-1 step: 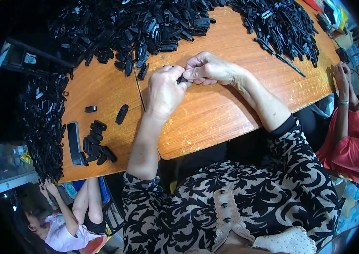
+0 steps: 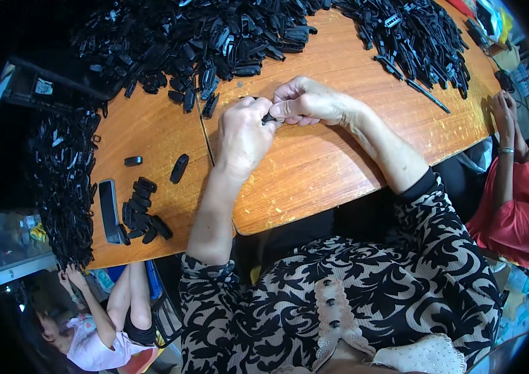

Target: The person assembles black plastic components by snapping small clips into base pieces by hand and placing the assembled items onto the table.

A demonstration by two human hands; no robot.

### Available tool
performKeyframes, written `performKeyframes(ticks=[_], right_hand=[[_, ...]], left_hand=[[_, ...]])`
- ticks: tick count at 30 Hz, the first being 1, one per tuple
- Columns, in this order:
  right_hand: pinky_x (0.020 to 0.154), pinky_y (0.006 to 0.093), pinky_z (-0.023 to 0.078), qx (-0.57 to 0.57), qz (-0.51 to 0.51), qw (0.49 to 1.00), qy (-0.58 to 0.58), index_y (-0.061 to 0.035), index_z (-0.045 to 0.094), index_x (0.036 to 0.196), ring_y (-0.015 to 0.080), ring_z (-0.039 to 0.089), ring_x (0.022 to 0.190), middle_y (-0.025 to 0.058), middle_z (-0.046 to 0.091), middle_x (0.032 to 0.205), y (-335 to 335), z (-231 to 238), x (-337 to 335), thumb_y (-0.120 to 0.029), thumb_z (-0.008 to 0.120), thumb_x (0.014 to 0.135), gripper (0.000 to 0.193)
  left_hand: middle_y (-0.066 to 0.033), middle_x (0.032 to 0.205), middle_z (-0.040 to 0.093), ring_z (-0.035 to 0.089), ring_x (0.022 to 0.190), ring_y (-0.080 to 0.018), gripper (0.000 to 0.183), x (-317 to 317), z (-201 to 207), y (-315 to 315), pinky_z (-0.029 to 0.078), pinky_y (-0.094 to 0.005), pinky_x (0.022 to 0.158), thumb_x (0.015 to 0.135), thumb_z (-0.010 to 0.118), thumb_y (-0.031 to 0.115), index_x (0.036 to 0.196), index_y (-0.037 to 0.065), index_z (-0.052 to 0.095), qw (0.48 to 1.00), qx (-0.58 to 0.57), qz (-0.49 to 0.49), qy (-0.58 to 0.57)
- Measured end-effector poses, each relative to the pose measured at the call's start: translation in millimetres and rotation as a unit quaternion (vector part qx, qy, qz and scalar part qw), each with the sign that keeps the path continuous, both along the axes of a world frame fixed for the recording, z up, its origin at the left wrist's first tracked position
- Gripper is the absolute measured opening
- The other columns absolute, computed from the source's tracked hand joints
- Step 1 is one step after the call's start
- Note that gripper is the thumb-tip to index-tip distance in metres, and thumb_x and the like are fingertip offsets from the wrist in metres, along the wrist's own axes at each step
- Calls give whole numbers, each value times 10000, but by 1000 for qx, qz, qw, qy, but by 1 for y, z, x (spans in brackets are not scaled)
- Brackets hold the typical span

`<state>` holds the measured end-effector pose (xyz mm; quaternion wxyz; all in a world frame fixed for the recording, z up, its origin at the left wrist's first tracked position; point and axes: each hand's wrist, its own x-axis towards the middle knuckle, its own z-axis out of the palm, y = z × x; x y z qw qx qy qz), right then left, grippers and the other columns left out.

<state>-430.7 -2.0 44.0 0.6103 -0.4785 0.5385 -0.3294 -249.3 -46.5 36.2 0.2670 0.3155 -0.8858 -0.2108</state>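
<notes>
Above the wooden table, my left hand [image 2: 246, 132] is closed around a small black plastic part [image 2: 268, 118]. The fingers of my right hand [image 2: 305, 106] pinch the same part from the other side. Only a little of it shows between the fingertips, so its full shape is hidden. Just beyond my left hand, loose black plastic pieces [image 2: 211, 105] lie at the edge of a large heap of black plastic parts [image 2: 214, 43].
A second heap of slender black parts [image 2: 423, 47] lies far right, with a pen [image 2: 428, 96] beside it. At left are a phone [image 2: 109, 210], a small cluster of black pieces [image 2: 142, 212] and another heap [image 2: 65, 181]. Two people sit at the table's sides.
</notes>
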Motion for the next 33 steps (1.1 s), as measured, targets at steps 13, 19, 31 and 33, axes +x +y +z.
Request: performKeyframes(ticks=[13, 19, 31, 33], right_hand=[[417, 160, 349, -29, 7, 996, -81, -57, 650, 886, 58, 585, 572, 14, 619, 691, 4, 3, -4, -416, 740, 861, 371], [362, 169, 294, -45, -29, 982, -181, -75, 618, 780, 44, 477, 435, -4, 552, 571, 2, -1, 5, -397, 703, 900, 354], [326, 181, 207, -23, -94, 957, -275, -44, 602, 738, 39, 346, 393, -17, 475, 535, 5, 3, 23, -477, 661, 912, 470], [344, 173, 220, -29, -74, 954, -291, -42, 603, 775, 43, 375, 424, -11, 489, 585, 5, 5, 18, -426, 631, 947, 421]], left_hand=[[-69, 763, 707, 641, 652, -107, 293, 9, 13, -7, 503, -251, 585, 711, 833, 77, 991, 40, 753, 981, 111, -56, 152], [25, 740, 674, 522, 554, -4, 298, 4, 15, -4, 403, -146, 481, 770, 780, 5, 1063, 45, 741, 914, 321, -28, 244], [-7, 819, 684, 518, 575, -24, 279, 6, -2, -15, 397, -155, 492, 849, 751, 87, 1110, 7, 697, 805, 459, -113, 360], [-16, 843, 688, 518, 580, -24, 287, 5, 0, -13, 398, -158, 495, 856, 748, 102, 1120, 3, 691, 799, 464, -108, 366]])
